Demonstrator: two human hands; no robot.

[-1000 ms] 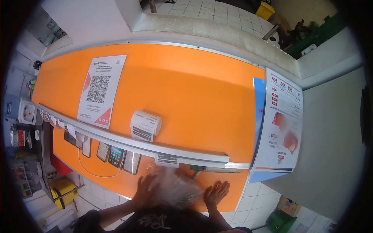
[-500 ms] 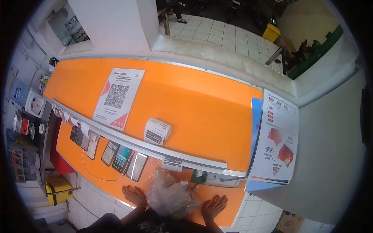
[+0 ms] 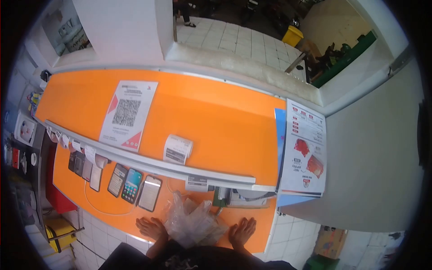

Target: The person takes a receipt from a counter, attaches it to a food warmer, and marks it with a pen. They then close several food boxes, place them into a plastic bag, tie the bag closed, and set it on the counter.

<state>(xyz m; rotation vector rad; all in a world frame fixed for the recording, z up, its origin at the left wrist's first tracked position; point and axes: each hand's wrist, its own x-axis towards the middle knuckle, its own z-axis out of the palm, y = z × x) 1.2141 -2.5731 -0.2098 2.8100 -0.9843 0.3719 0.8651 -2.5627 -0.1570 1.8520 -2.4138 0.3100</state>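
Observation:
My left hand [image 3: 151,227] lies flat on the lower orange shelf [image 3: 96,204], fingers apart, just left of a crumpled clear plastic bag [image 3: 191,222]. My right hand [image 3: 241,232] rests flat on the same shelf to the right of the bag, fingers spread. Neither hand grips the bag; the left one touches its edge. My dark sleeves and torso fill the bottom edge.
Several phones [image 3: 133,185] lie in a row on the lower shelf with a white cable. A label roll [image 3: 177,149] and a QR-code sheet [image 3: 127,114] sit on the upper orange counter [image 3: 225,121]. A printed flyer [image 3: 302,150] lies at the right end. A small printer [image 3: 245,197] sits under the rail.
Both hands came off the plastic bag and moved apart to rest flat on either side of it. The view shifted slightly.

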